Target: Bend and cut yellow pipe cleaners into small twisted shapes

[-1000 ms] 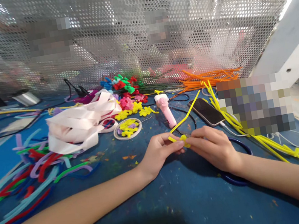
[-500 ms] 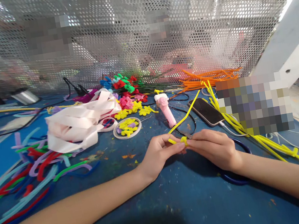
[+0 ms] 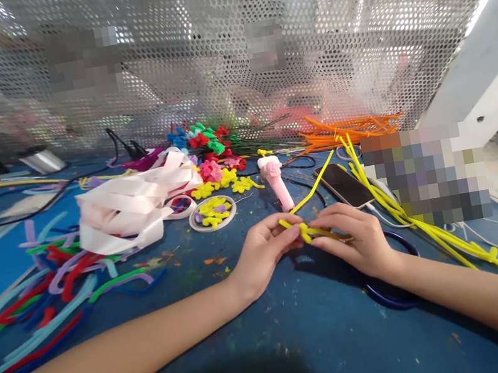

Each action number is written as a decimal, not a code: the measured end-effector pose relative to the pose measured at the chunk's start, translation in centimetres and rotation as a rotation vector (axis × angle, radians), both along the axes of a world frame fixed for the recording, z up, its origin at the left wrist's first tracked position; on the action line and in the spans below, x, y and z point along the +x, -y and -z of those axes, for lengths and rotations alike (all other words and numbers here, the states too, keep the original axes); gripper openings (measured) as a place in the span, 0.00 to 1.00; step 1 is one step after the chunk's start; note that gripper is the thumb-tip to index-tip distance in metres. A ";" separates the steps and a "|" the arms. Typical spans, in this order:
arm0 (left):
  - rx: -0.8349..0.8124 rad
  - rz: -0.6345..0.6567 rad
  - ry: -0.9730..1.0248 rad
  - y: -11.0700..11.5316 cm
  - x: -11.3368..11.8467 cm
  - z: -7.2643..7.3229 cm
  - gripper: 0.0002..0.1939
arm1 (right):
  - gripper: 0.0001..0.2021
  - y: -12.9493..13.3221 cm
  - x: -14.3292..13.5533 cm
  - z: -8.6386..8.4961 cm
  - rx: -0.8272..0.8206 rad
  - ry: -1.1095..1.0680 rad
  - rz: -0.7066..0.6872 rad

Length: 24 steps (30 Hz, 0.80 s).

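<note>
Between my two hands is a yellow pipe cleaner [image 3: 305, 232], bent into a small looped shape. My left hand [image 3: 269, 248] pinches it from the left, with a short end sticking up at the fingertips and a longer strand rising behind toward the phone. On the other side, my right hand [image 3: 357, 233] has its thumb and fingers around a yellow strand that runs right from the loops. The thumb and fingers of that hand are a little apart, with the strand between them.
A pink and white handheld device [image 3: 277, 185] stands beyond my hands, beside a phone [image 3: 343, 185]. Yellow pipe cleaners [image 3: 427, 226] lie right. White ribbon [image 3: 120, 214], coloured strips [image 3: 61, 294] and a round dish of yellow pieces [image 3: 193, 222] are left. Mesh [image 3: 215, 39] rises behind.
The fingers of my right hand have spread a little from the yellow loops, showing a strand between them. The loops have turned slightly, and my left hand has shifted a little.
</note>
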<state>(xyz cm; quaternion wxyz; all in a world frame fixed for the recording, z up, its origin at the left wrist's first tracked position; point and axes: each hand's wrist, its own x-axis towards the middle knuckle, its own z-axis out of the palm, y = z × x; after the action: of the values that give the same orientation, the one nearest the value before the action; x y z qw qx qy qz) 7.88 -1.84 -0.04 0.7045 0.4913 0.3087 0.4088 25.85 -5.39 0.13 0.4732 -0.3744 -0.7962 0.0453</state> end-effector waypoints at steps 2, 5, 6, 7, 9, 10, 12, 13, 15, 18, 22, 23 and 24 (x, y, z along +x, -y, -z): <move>-0.023 -0.012 0.030 -0.1 0.1 0.1 0.15 | 0.12 -0.2 0.1 0.0 -0.073 -0.022 -0.008; 0.034 -0.007 -0.010 -0.2 0.0 0.2 0.19 | 0.13 -0.6 0.2 0.2 -0.085 -0.030 -0.057; 0.064 -0.006 -0.035 -0.3 0.0 0.1 0.19 | 0.12 -0.6 0.3 0.3 -0.079 -0.019 -0.087; 0.094 -0.009 -0.057 -0.3 0.0 0.1 0.19 | 0.11 -0.7 0.3 0.3 -0.069 -0.009 -0.117; 0.140 -0.009 -0.085 -0.3 -0.1 -0.1 0.20 | 0.11 -0.7 0.3 0.5 -0.060 0.003 -0.160; 0.155 -0.004 -0.092 -0.3 -0.1 -0.2 0.20 | 0.10 -0.7 0.3 0.5 -0.063 0.004 -0.171; 0.182 0.013 -0.096 -0.4 -0.2 -0.3 0.21 | 0.10 -0.6 0.2 0.5 -0.067 0.001 -0.181; 0.196 0.022 -0.098 -0.4 -0.3 -0.3 0.21 | 0.10 -0.6 0.2 0.5 -0.062 0.001 -0.185; 0.221 0.038 -0.104 -0.3 -0.4 -0.2 0.21 | 0.09 -0.6 0.3 0.4 -0.043 0.013 -0.199; 0.236 0.050 -0.106 -0.3 -0.4 -0.1 0.22 | 0.08 -0.5 0.4 0.2 -0.003 0.044 -0.224; 0.186 0.073 -0.067 -0.3 -0.3 -0.2 0.23 | 0.07 -0.4 0.5 0.2 0.066 0.079 -0.235; 0.166 0.078 -0.056 -0.4 -0.2 -0.2 0.24 | 0.08 -0.4 0.6 0.3 0.079 0.078 -0.232; 0.146 0.083 -0.046 -0.4 -0.2 -0.2 0.24 | 0.08 -0.3 0.6 0.4 0.090 0.074 -0.227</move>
<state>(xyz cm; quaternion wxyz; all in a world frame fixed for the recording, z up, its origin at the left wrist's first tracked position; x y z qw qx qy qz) 7.66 -1.44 0.20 0.6757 0.5631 0.2736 0.3893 26.41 -5.07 -0.24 0.4516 -0.2616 -0.8516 0.0490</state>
